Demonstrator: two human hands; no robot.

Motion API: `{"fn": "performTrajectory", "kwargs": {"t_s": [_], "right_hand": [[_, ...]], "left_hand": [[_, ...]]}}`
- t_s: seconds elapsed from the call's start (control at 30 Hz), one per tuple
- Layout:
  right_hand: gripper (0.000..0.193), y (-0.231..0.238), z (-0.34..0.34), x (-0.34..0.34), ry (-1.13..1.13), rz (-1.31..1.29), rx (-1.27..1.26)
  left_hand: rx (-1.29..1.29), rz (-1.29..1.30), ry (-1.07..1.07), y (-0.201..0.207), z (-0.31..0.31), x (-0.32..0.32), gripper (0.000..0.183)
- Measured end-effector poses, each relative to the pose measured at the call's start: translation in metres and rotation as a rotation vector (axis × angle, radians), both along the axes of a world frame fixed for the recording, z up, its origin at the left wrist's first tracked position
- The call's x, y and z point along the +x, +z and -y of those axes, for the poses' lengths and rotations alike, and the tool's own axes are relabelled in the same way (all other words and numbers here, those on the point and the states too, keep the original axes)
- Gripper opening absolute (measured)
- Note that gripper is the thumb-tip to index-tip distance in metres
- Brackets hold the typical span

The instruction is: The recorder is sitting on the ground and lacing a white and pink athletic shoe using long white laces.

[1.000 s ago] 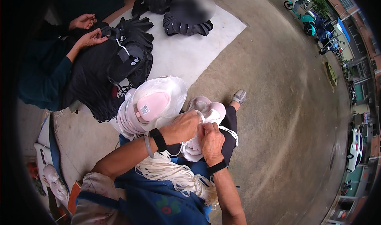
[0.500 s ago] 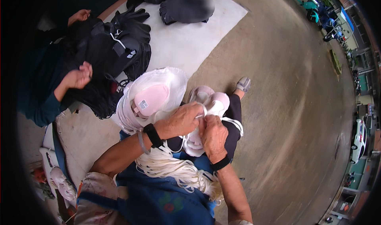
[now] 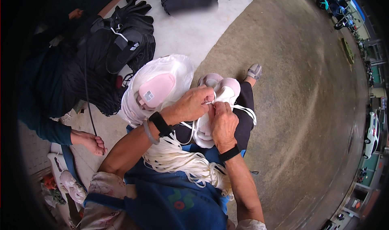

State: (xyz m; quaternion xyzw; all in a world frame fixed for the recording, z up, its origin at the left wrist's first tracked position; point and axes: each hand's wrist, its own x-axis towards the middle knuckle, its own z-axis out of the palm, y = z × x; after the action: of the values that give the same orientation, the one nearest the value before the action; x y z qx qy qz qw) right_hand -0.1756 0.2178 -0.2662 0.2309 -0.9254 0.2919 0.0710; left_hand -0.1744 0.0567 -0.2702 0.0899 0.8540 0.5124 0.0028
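Two white and pink shoes rest together on my lap, the front one (image 3: 227,91) partly covered by my fingers. Above its lacing area my left hand (image 3: 192,103) is pinched on a white shoelace. Close beside it, my right hand (image 3: 224,122) is also closed at the lace, its fingertips partly hidden. A loose white lace end (image 3: 245,111) hangs past the shoe on the right. Across my blue apron (image 3: 162,197) lies a thick bundle of white laces (image 3: 178,161). Left of my hands is a stack of white and pink shoe pieces (image 3: 156,88), a pink sole-shaped part on top.
At the left, a co-worker's hand (image 3: 90,143) draws out a black lace (image 3: 86,88) beside heaped black shoes (image 3: 133,43). A white sheet (image 3: 194,31) covers the surface beyond. Concrete floor (image 3: 291,88) stretches right, toward parked scooters (image 3: 340,11) and a white car (image 3: 370,135).
The co-worker's near hand has moved down toward me, pulling a black lace taut. My hands stay together at the shoe's lace, with only small finger shifts. The whole view has shifted slightly.
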Motion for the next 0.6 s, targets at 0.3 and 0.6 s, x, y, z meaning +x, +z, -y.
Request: {"fn": "performTrajectory", "kwargs": {"t_s": [0.3,0.6], "right_hand": [[0.021,0.036,-0.03,0.006,0.097,0.465,-0.24],[0.007,0.12,-0.07,0.072,0.934,1.163,-0.718]], "left_hand": [[-0.155,-0.022,0.152,0.022,-0.014,0.023,0.021],[0.469,0.829,0.003,0.054,-0.005,0.057,0.043]]}}
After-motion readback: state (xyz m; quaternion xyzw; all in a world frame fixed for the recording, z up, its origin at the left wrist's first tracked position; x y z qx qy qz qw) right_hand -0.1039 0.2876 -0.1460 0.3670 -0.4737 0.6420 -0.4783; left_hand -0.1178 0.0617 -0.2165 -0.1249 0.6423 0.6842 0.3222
